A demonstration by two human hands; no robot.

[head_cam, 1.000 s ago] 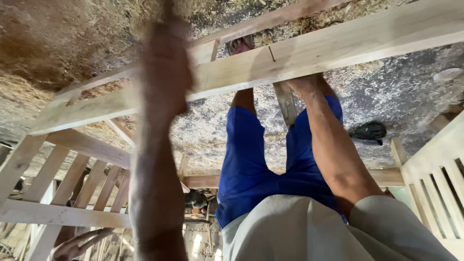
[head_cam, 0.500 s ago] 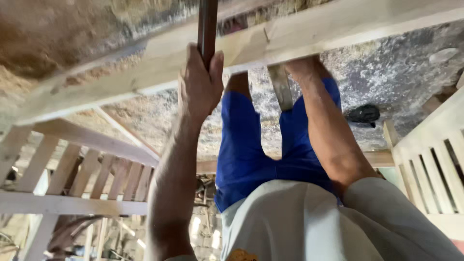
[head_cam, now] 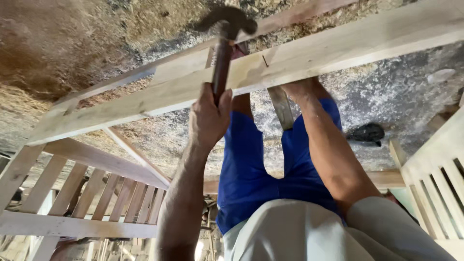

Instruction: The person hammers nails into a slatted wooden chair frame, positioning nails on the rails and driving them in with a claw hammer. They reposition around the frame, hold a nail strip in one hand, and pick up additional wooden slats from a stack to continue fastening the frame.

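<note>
- Swung on from half a second back: hammer [head_cam: 223, 58] now further along, dark head out past the far edge of the rail [head_cam: 348, 46], whole head in view instead of cut off by the frame edge.
- Left hand [head_cam: 208, 118] closed tight round the lower end of the handle, fingers wrapped full, no gap in the grip.
- Handle's long axis running straight away from that grip, across the rail almost square to it, head furthest from the body.
- Right hand [head_cam: 300, 88] just under the rail's near edge, to the right of the handle; fingers tucked behind the wood, so cannot tell whether clasped or merely pressed against it.
- Thin dark mark [head_cam: 265, 60] on the rail's face, between handle and right hand, nearer the handle: possibly a nail, too small to be sure.
- Left hand the nearer to that mark by way of the hammer; right hand beside it, lower.
- Rail pale and bare, running from low left to high right, joined at the left to a slatted frame [head_cam: 92, 198]; another slatted panel [head_cam: 435, 179] at the right edge.
- No tabletop: frame standing over a floor [head_cam: 87, 53] thick with sawdust and shavings, a small dark object [head_cam: 367, 133] lying on it to the right.
- Blue shorts [head_cam: 251, 179] and grey shirt close under the camera.
</note>
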